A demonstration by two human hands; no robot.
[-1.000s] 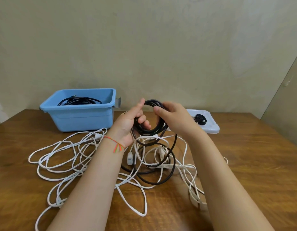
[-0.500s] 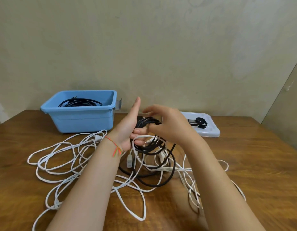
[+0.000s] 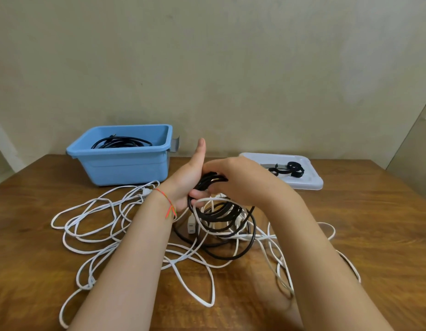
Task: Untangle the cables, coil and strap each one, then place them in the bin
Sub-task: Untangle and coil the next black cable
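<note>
A black cable (image 3: 219, 211) is partly wound into a coil above the middle of the table. My left hand (image 3: 190, 177) holds the coil on its curled fingers, thumb pointing up. My right hand (image 3: 238, 180) grips the top of the same coil from the right. The cable's loose end trails down to the table and loops through a tangle of white cable (image 3: 106, 225) spread left, front and right. A white plug (image 3: 191, 225) hangs under my left hand. The blue bin (image 3: 126, 168) at the back left holds a coiled black cable (image 3: 121, 142).
A white tray (image 3: 307, 182) at the back right holds black straps (image 3: 293, 169). The wooden table (image 3: 374, 235) runs to a wall at the back. White loops lie near the front edge, under both forearms.
Both hands have dropped lower and closer to the table with the black coil. My right hand has come over the top of the coil and more cable is wound onto it.
</note>
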